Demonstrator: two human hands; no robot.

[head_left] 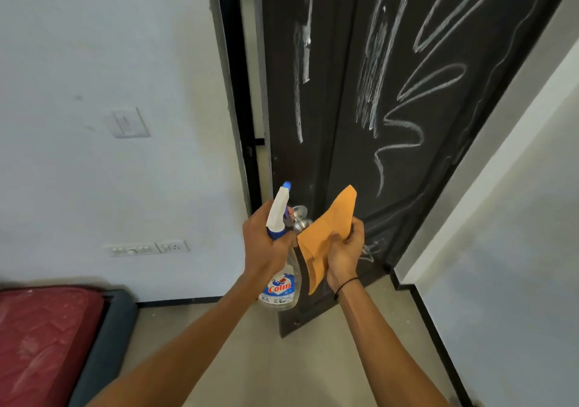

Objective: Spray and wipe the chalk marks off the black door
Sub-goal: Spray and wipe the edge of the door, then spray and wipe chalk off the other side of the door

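While the black door [344,124] carries white chalk marks [376,71], a spray bottle [280,250] is gripped at the neck by the left hand [266,243], long axis near upright, nozzle aimed up at the door. An orange cloth [329,228] is pinched by the right hand [344,250].

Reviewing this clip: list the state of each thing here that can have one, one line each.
black door: ajar, still covered in chalk marks
spray bottle: upright, gripped by left hand
orange cloth: folded, held in right hand, off the door
door knob: untouched
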